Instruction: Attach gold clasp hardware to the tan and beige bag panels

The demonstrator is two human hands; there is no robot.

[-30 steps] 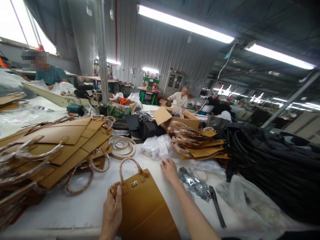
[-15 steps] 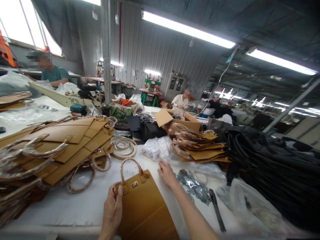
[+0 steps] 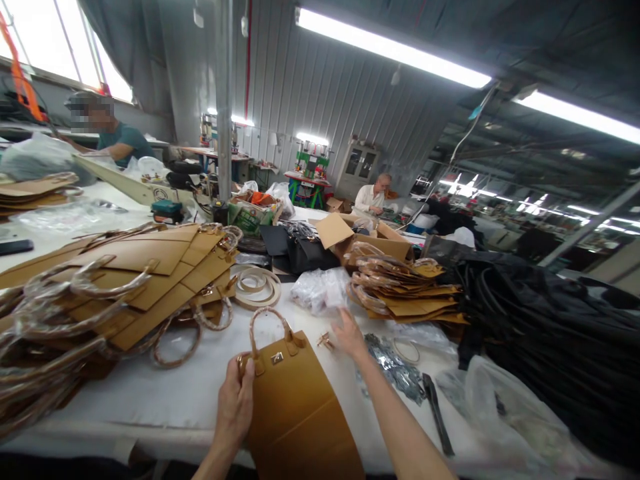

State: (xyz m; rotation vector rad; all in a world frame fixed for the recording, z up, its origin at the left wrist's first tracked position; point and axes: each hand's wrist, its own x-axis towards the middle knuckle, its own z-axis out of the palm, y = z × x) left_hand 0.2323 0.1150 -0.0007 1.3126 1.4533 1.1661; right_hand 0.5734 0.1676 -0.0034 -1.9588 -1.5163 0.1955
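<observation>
My left hand (image 3: pixel 234 403) grips the side of a tan leather bag panel (image 3: pixel 300 400) at the base of its looped handle (image 3: pixel 267 319). A small metal clasp (image 3: pixel 277 358) sits on the panel below the handle. My right hand (image 3: pixel 351 335) rests open on the white table, fingers spread, holding nothing. A small brass fitting (image 3: pixel 326 341) lies just left of those fingers, and a heap of silvery metal parts (image 3: pixel 393 370) lies just below them.
A large stack of tan panels with handles (image 3: pixel 140 273) fills the left, and a smaller stack (image 3: pixel 405 293) stands ahead. Coiled hoops (image 3: pixel 257 288), a plastic bag (image 3: pixel 320 291), a black tool (image 3: pixel 437 413) and black material (image 3: pixel 545 327) surround the hands. Two co-workers (image 3: pixel 373 200) sit farther off.
A small brass fitting now shows on the table by my right hand, whose fingers have spread and shifted up and right. The head view has swung slightly, and the left hand still grips the panel.
</observation>
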